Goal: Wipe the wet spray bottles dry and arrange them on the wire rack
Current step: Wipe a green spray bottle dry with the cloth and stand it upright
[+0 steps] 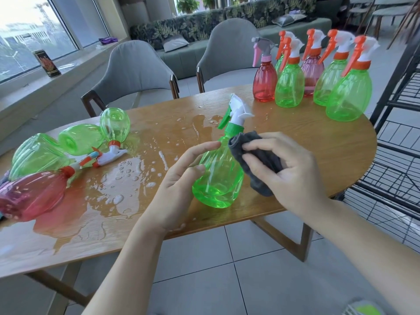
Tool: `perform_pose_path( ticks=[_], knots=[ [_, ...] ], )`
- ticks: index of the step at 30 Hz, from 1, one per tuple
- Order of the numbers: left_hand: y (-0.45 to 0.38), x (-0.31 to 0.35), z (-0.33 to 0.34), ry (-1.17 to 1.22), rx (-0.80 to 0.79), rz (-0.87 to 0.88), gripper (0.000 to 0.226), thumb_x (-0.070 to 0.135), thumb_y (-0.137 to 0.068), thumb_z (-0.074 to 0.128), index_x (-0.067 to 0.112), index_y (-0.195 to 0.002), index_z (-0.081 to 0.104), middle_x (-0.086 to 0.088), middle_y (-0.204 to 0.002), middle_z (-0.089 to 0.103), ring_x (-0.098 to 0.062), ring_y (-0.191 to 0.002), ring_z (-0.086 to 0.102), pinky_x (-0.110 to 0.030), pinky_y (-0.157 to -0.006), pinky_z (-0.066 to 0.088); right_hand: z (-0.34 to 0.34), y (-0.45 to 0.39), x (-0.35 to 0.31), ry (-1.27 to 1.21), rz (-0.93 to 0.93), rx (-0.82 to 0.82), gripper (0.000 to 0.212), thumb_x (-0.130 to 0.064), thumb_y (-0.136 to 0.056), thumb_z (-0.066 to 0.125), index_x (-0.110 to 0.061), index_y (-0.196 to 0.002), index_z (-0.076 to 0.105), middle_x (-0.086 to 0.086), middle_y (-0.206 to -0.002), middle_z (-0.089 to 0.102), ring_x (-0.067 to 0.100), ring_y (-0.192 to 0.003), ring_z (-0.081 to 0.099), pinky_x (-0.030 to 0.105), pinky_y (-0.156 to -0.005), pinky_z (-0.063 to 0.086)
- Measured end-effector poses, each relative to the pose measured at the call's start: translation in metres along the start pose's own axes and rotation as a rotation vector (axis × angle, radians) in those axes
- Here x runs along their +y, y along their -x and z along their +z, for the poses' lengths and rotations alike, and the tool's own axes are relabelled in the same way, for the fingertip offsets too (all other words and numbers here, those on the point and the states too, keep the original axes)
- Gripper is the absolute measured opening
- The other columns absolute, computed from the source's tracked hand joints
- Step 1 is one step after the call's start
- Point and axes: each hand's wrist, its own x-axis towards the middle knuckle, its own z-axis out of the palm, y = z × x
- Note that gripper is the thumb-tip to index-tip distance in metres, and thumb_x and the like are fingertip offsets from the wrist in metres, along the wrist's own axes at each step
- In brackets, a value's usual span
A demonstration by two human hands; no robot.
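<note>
Left hand cups green bottle (near table edge); right hand grips cloth

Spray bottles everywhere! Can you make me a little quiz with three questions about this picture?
1. True or false: the wire rack already holds bottles.
2. What does the right hand grip? A) grey cloth B) sponge C) cup
3. How do the wet bottles at the table's left end rest?

Key: 1 false. 2 A. 3 On their sides; the left hand holds an upright green bottle.
</note>
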Motion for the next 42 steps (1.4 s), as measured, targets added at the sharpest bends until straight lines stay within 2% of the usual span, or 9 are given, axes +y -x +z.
perform_pose_path(
  ticks=[3,8,13,19,25,31,36,39,42],
  knots=[
    [-0.001,0.001,0.002,0.058,0.025,-0.011,0.051,0.012,-0.098,0.043,0.033,-0.133,0.075,-0.01,-0.146,0.066,-0.04,-0.142,0.053,-0.054,-0.113,0.041,0.006,0.008,-0.007,0.031,-0.072,-0.047,0.012,-0.008,-0.09,0.076,-0.007,-0.102,0.079,0.008,-0.107,0.07,0.014,-0.101,0.067,0.021,-0.089,0.049],
    [-0.001,0.005,0.016,-0.008,0.066,0.05,0.039,0.041,-0.101,0.06,0.041,-0.138,0.068,0.0,-0.149,0.064,-0.028,-0.144,0.055,-0.064,-0.12,0.039,0.004,0.004,-0.004,0.042,-0.071,-0.054,0.013,-0.008,-0.092,0.075,-0.006,-0.104,0.079,0.009,-0.108,0.07,0.014,-0.103,0.067,0.02,-0.09,0.05],
    [-0.002,0.003,0.018,0.009,0.071,0.014,0.043,0.046,-0.102,0.061,0.041,-0.145,0.063,-0.006,-0.154,0.059,-0.036,-0.148,0.049,-0.071,-0.122,0.031,0.006,0.008,-0.008,0.029,-0.105,-0.08,0.011,-0.009,-0.092,0.076,-0.005,-0.102,0.08,0.01,-0.106,0.071,0.016,-0.098,0.069,0.022,-0.089,0.051],
    [-0.003,0.007,0.015,-0.073,0.098,0.018,0.035,0.038,-0.109,0.055,0.044,-0.142,0.064,0.019,-0.146,0.063,-0.007,-0.142,0.054,-0.048,-0.123,0.038,0.014,0.023,-0.012,0.156,-0.38,-0.287,0.012,-0.005,-0.095,0.074,-0.007,-0.105,0.08,0.013,-0.103,0.068,0.02,-0.09,0.063,0.018,-0.09,0.046],
    [-0.004,0.004,0.008,0.028,0.005,-0.018,0.045,0.041,-0.101,0.064,0.037,-0.146,0.062,-0.012,-0.149,0.062,-0.043,-0.142,0.053,-0.073,-0.12,0.034,0.007,0.007,-0.004,0.147,-0.287,-0.11,0.012,-0.004,-0.092,0.078,-0.005,-0.103,0.081,0.013,-0.105,0.07,0.019,-0.093,0.068,0.019,-0.091,0.049],
    [-0.001,0.006,0.001,-0.022,-0.059,0.01,0.045,0.039,-0.102,0.062,0.042,-0.147,0.058,-0.005,-0.154,0.059,-0.037,-0.145,0.052,-0.071,-0.119,0.036,0.001,-0.01,0.007,0.024,-0.006,0.024,0.015,-0.008,-0.093,0.075,-0.008,-0.107,0.077,0.005,-0.111,0.071,0.011,-0.105,0.067,0.025,-0.092,0.05],
    [0.0,0.01,0.003,-0.228,-0.002,0.107,0.04,0.021,-0.109,0.044,0.035,-0.142,0.062,0.019,-0.144,0.064,-0.008,-0.143,0.052,-0.044,-0.123,0.04,0.01,0.001,-0.002,-0.013,-0.034,-0.026,0.013,-0.009,-0.091,0.076,-0.006,-0.104,0.078,0.007,-0.11,0.071,0.017,-0.104,0.069,0.029,-0.09,0.052],
    [0.0,0.012,0.005,-0.246,0.021,0.122,0.041,0.019,-0.108,0.041,0.035,-0.137,0.064,0.023,-0.138,0.066,-0.002,-0.138,0.055,-0.023,-0.113,0.044,0.012,0.005,-0.005,0.009,-0.079,-0.055,0.012,-0.009,-0.092,0.076,-0.006,-0.102,0.079,0.008,-0.107,0.071,0.017,-0.1,0.069,0.026,-0.086,0.053],
    [0.0,0.012,0.007,-0.263,0.024,0.122,0.042,0.017,-0.108,0.04,0.035,-0.137,0.064,0.024,-0.138,0.066,-0.002,-0.138,0.054,-0.018,-0.111,0.041,0.009,0.0,-0.002,-0.003,-0.028,-0.016,0.013,-0.009,-0.092,0.076,-0.007,-0.104,0.078,0.007,-0.108,0.071,0.017,-0.103,0.069,0.027,-0.089,0.052]
  ],
)
